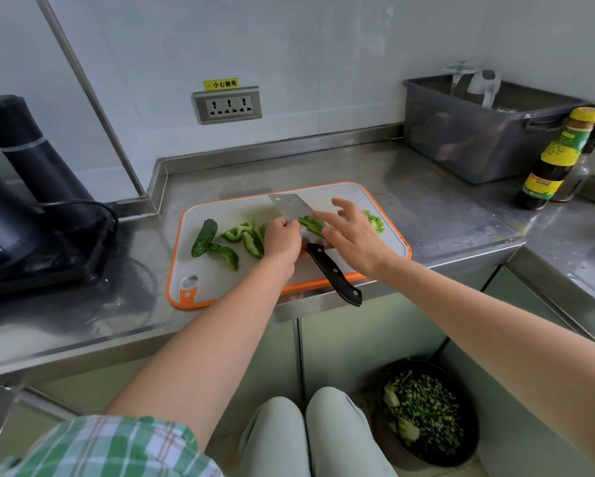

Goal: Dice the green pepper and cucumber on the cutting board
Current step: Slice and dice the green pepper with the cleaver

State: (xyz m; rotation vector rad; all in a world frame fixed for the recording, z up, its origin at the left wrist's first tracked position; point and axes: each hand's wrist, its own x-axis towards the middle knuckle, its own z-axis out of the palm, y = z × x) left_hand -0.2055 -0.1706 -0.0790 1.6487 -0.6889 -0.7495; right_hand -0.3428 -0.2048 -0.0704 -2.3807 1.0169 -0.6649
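A white cutting board with an orange rim lies on the steel counter. On its left part lie a dark green cucumber and several green pepper pieces. A cleaver with a black handle rests across the board, its handle sticking out over the front edge. My left hand has its fingers curled on the blade's left side. Pepper strips lie at the blade. My right hand is over them with straight, spread fingers. Chopped pepper sits at the board's right edge.
A black appliance with a cable stands at the left. A grey plastic bin and a sauce bottle stand at the back right. A wall socket is behind the board. On the floor sits a dark bowl of chopped greens.
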